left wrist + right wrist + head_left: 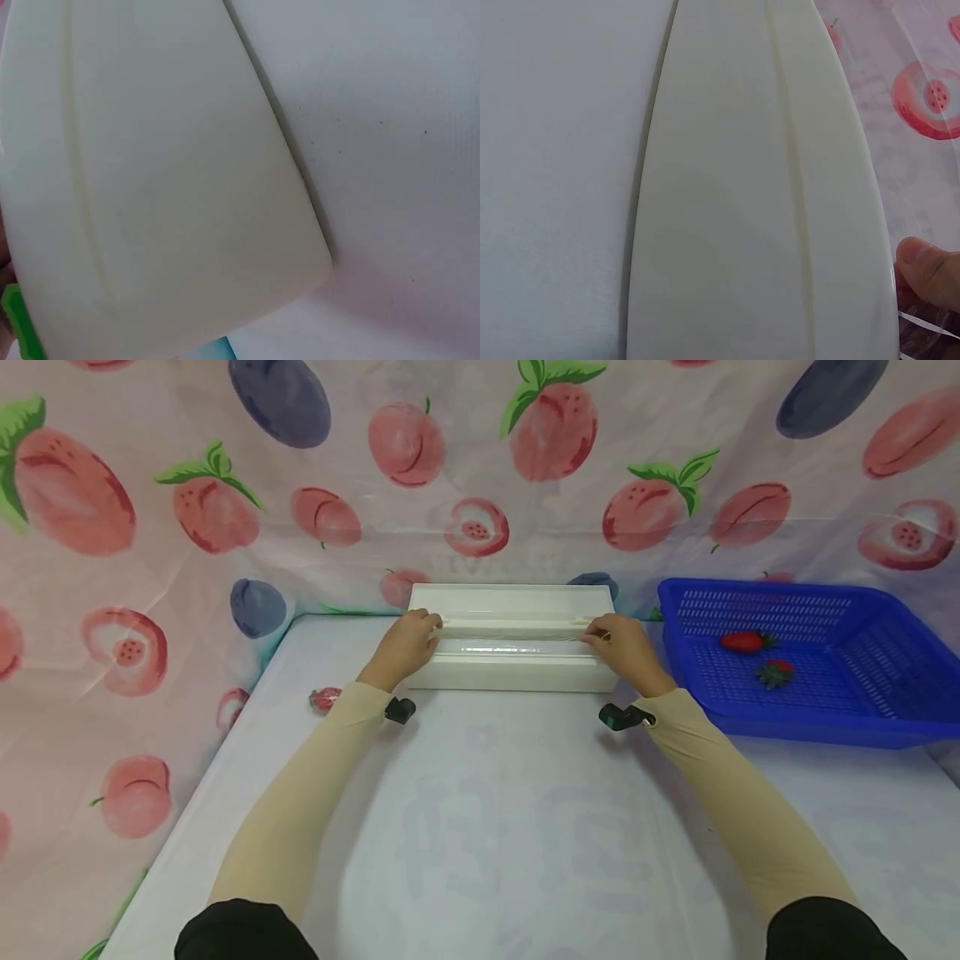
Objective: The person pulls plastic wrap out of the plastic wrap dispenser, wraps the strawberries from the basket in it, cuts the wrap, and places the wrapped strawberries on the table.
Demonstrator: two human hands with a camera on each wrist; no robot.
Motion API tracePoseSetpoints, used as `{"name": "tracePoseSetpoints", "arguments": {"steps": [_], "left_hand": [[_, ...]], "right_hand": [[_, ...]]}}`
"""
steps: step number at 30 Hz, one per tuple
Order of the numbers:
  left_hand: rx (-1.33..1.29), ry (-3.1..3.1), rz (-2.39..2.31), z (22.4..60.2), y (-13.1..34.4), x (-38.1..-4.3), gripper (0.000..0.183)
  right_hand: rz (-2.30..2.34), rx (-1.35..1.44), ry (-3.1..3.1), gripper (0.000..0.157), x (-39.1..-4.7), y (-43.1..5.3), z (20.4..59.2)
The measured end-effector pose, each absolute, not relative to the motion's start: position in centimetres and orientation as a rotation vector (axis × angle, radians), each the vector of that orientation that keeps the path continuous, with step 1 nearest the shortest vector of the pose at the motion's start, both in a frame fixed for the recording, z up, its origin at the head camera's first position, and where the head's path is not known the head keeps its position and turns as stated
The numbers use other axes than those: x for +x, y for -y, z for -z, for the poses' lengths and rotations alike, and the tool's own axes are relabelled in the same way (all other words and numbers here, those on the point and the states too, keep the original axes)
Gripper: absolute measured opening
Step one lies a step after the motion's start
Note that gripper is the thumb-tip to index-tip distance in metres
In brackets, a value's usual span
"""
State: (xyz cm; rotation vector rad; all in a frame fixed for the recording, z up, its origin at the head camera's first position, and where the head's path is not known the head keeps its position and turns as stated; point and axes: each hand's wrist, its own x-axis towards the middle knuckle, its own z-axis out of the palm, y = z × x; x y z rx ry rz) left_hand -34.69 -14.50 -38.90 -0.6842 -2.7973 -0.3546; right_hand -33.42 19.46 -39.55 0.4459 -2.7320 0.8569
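Note:
A white cling film dispenser [510,677] lies at the back of the table with its lid raised. Clear plastic film [497,646] stretches across its opening. At the left end of the opening, my left hand [403,650] pinches the film's edge between thumb and fingers. My right hand [626,650] pinches the same edge at the right end. In the right wrist view, the thumb [926,274] shows with shiny film below it. The dispenser's front wall [180,180] fills much of the left wrist view, and the left fingers are almost wholly hidden there.
A blue plastic basket [810,727] stands to the right, holding two strawberries, one red strawberry [742,642] and another strawberry [776,673]. A further strawberry [325,699] lies by the left forearm, seemingly wrapped. Behind the white table [525,827] hangs a fruit-printed cloth [315,577].

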Motion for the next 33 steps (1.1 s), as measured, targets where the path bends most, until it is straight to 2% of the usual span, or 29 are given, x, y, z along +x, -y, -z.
{"name": "tracePoseSetpoints", "arguments": {"steps": [9, 21, 33], "left_hand": [[-0.706, 2.5, -0.172, 39.6, 14.8, -34.8, 0.007], [-0.605, 2.334, -0.113, 39.6, 14.8, -34.1, 0.005], [-0.51, 2.208, -0.012, 38.3, 15.5, -33.9, 0.011]], "right_hand": [[-0.591, 0.567, 2.678, 0.014, -32.9, -19.6, 39.8], [-0.5, 0.538, 2.371, 0.012, -32.8, -19.8, 40.5], [-0.565, 0.446, 2.252, 0.016, -33.0, -19.5, 38.7]]}}
